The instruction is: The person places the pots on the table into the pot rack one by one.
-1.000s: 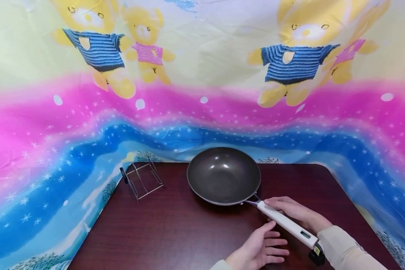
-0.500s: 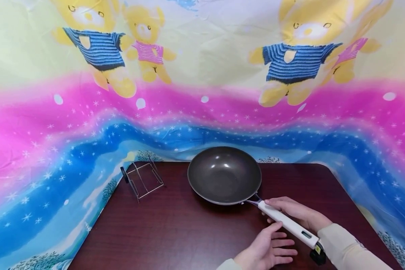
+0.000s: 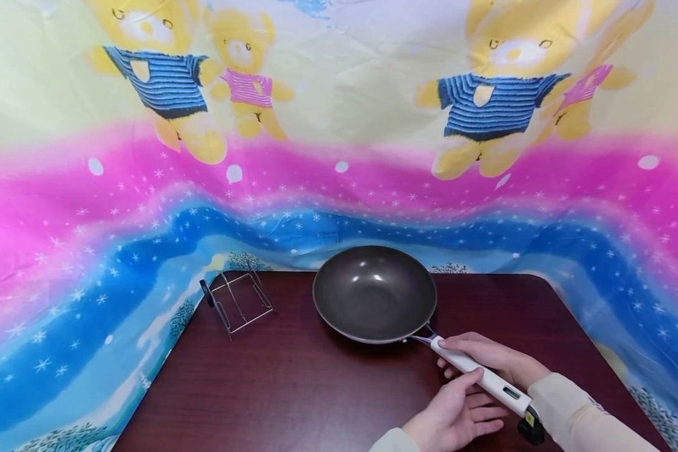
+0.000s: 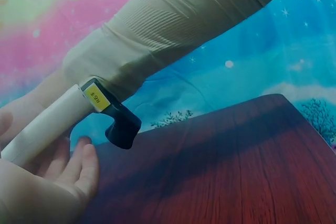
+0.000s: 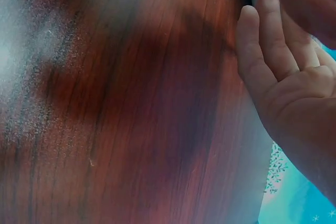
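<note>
A dark wok (image 3: 375, 295) with a long white handle (image 3: 500, 388) is at the back middle of the table in the head view. My right hand (image 3: 488, 355) grips the handle near the pan, fingertips showing below it. Beneath the handle my left hand (image 3: 457, 411) is held with palm turned up and fingers loosely extended. Its thumb lies right at the handle's side. In the left wrist view the left hand (image 4: 47, 192) is at the lower left, under the white handle (image 4: 47, 124). A black piece with a yellow label (image 4: 97, 98) sits by the handle's end.
A small wire rack (image 3: 240, 304) with a black end piece stands at the table's back left. The dark red wooden table (image 3: 271, 389) has a patterned cloth (image 3: 339, 182) with bears hanging behind and around it.
My left hand has moved right and closer beneath the handle, its thumb now overlapping the handle's side. The wok and right hand stay nearly in place.
</note>
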`<state>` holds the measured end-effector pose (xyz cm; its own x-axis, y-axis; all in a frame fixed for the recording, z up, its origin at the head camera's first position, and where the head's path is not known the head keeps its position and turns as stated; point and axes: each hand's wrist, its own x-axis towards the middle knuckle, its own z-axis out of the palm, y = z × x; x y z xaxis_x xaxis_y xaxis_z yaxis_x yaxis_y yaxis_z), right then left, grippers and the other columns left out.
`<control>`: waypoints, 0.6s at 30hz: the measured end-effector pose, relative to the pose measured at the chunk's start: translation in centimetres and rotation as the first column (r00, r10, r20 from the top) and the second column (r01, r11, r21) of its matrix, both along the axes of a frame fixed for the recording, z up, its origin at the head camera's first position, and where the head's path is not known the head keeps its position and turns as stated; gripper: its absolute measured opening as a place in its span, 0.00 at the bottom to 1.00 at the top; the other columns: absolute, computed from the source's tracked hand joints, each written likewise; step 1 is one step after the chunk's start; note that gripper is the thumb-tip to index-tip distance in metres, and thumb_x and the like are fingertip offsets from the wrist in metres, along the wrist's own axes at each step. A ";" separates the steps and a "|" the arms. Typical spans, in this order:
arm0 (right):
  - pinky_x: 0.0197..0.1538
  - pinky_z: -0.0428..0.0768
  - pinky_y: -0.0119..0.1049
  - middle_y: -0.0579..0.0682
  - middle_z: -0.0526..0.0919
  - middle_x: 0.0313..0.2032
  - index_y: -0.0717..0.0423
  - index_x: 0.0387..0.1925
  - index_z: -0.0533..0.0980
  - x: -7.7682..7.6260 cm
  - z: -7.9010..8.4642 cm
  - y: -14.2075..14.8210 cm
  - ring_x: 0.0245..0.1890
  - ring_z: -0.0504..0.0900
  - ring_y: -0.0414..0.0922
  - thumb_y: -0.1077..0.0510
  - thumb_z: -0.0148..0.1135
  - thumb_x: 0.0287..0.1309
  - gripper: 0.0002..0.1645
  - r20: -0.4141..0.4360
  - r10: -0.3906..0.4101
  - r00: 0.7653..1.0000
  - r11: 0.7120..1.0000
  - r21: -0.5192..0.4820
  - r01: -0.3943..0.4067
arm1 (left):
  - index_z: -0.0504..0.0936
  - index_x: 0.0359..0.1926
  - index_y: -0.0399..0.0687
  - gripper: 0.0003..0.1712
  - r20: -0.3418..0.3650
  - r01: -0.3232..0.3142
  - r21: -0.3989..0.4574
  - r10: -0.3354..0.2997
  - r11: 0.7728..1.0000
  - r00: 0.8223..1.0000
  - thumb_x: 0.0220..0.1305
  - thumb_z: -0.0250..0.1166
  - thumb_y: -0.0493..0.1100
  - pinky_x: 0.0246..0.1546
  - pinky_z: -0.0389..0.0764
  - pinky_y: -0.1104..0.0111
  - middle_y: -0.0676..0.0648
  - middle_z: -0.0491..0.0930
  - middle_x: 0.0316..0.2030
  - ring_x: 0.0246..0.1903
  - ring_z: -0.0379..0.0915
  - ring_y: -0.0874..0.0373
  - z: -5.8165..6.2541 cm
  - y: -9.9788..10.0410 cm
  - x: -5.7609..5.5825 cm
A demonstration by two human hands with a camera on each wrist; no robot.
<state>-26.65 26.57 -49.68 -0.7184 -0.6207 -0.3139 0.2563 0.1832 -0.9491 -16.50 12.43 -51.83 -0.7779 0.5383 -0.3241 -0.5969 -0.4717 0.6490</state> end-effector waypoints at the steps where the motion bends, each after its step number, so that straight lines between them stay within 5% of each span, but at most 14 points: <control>1: 0.45 0.84 0.40 0.54 0.87 0.40 0.64 0.49 0.79 0.0 0.0 0.0 0.37 0.87 0.47 0.50 0.51 0.75 0.21 -0.001 -0.002 1.000 1.000 0.002 0.002 | 0.73 0.57 0.35 0.29 -0.003 -0.008 0.002 0.008 1.000 1.000 0.71 0.59 0.56 0.63 0.70 0.41 0.34 0.79 0.53 0.58 0.75 0.34 0.0 0.1 0.0; 18: 0.35 0.82 0.36 0.48 0.85 0.32 0.62 0.45 0.78 0.9 -0.2 -1.2 0.28 0.84 0.42 0.53 0.56 0.72 0.15 -0.015 -0.052 0.999 0.999 0.012 0.052 | 0.78 0.55 0.35 0.20 -0.017 -0.031 0.049 0.032 0.998 0.999 0.74 0.58 0.48 0.63 0.70 0.43 0.35 0.82 0.52 0.56 0.78 0.40 1.2 1.5 0.4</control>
<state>-25.80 25.36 -49.90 -0.7542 -0.5786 -0.3105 0.2517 0.1821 -0.9505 -16.10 13.90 -50.65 -0.8002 0.5281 -0.2842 -0.5698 -0.5218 0.6348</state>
